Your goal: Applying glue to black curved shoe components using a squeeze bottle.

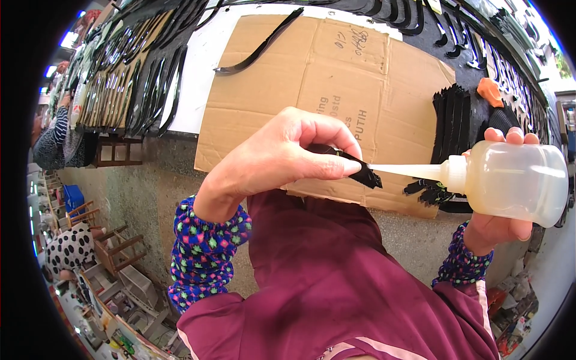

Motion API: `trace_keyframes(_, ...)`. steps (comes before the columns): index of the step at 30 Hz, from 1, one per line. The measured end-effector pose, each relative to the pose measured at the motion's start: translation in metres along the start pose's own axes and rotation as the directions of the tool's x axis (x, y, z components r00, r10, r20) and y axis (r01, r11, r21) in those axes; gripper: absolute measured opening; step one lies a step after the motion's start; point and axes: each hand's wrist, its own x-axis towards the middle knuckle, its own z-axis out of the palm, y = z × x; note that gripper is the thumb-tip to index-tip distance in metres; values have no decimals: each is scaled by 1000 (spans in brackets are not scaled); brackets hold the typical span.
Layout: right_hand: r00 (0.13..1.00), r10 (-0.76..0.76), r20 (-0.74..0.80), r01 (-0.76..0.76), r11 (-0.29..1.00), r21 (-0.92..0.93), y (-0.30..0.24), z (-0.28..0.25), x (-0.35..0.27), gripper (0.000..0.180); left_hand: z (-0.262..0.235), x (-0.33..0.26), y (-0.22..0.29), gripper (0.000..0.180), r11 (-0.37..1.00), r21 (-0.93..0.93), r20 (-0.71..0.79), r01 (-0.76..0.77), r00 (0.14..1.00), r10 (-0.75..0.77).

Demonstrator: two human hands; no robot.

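Between the thumb and fingers of my left hand [270, 153] is a narrow black strip [368, 176] with a jagged end; the rest of it is hidden behind the hand. My right hand [489, 228] is wrapped round a translucent squeeze bottle [519, 180] with pale yellowish liquid inside, tipped on its side. Its long thin nozzle [408, 170] points left, and the tip meets or nearly meets the strip beside my left thumb. Below both hands lies a flattened cardboard sheet [258, 114].
A single curved black strip [258, 54] lies across the cardboard's far left. Stacked black strips [451, 123] stand at its right, near an orange lump [490, 92]. Rows of glossy black strips [111, 99] cover the table's left side. Wooden stools [117, 249] and other people are at the left.
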Motion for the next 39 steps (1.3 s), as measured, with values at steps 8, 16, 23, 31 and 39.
trace_keyframes(8, 1000, -3, 25, 2, 1000, 19, 1, -5, -2, 108, 1, -2, 3, 16, 1000, 8, -20, 13, 1000, -12)
trace_keyframes(16, 1000, 21, 7, -21, 999, 28, 1, -4, -2, 107, 2, -2, 2, 16, 1000, 22, -48, 5, 999, -4)
trace_keyframes(23, 999, 41, -28, -41, 999, -6, -1, -1, -3, 108, 2, -2, 4, 16, 999, 14, -65, 28, 997, -28)
trace_keyframes(31, 1000, 15, -18, -16, 999, -46, 0, -7, -5, 111, 2, -1, 3, 15, 999, 7, -73, 40, 997, -40)
trace_keyframes(39, 1000, 20, -18, -21, 998, -53, -1, -5, -6, 111, 2, -2, 3, 15, 999, 8, -88, 35, 996, -34)
